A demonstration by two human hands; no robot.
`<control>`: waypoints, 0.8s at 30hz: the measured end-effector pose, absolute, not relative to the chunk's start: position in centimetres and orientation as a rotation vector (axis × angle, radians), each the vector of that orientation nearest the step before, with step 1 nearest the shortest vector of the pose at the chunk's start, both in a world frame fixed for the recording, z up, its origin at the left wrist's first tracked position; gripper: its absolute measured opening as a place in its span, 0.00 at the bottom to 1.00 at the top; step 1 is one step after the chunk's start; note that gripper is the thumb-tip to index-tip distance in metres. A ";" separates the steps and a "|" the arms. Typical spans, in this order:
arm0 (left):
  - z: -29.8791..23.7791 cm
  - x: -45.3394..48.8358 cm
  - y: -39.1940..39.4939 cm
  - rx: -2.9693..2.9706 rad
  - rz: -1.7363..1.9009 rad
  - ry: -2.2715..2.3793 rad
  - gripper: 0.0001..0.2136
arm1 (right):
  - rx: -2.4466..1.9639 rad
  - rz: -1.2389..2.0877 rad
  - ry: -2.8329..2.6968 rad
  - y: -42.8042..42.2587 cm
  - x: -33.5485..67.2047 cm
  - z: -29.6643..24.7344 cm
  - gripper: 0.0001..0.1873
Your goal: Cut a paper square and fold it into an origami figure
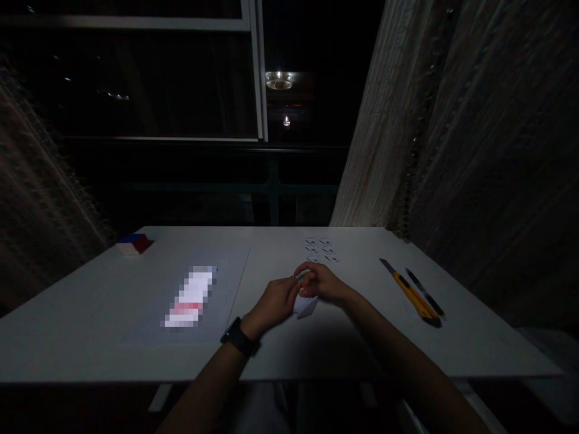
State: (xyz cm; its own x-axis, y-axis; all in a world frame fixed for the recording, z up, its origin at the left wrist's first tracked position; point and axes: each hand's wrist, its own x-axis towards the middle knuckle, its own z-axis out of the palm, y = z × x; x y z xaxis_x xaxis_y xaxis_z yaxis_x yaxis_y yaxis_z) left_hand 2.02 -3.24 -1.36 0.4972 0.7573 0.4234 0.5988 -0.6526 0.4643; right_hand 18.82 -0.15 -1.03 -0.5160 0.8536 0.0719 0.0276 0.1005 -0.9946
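At the middle of the white table, both my hands meet on a small piece of folded white paper [306,306]. My left hand [277,301], with a dark watch on its wrist, has its fingers closed at the paper's left side. From the right, my right hand [323,282] curls its fingers and thumb around the upper part of the paper. A pointed lower flap of the paper sticks out below the fingers. The rest of it is hidden by my hands. Just beyond them lie several small white pieces with dark marks [326,242] in two columns.
A large white sheet [233,283] lies on the left of the table [353,349], under a bright blurred-out rectangle [192,295]. A cube puzzle [134,244] sits far left. On the right are a yellow utility knife [411,294] and a black pen [425,292]. Curtains [373,120] flank the dark window.
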 end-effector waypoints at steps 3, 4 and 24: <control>-1.2 2.0 -3.3 2.474 0.895 1.138 0.13 | -0.907 1.512 -1.684 0.0 18.7 -1.4 0.25; -1.2 2.0 -3.3 2.470 0.893 1.139 0.13 | -0.928 1.503 -1.677 0.0 18.7 -1.5 0.25; -0.9 2.0 -3.2 2.406 0.828 1.165 0.13 | -0.802 1.641 -1.587 0.3 19.6 -1.4 0.20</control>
State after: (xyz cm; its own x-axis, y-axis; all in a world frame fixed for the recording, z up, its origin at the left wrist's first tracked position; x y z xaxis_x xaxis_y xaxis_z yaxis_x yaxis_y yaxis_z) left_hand 1.99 -3.19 -0.92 0.4938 0.7944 0.3537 0.5955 -0.6053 0.5283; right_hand 19.55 0.34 -1.44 -0.5584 0.8286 0.0399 -0.0673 0.0027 -0.9977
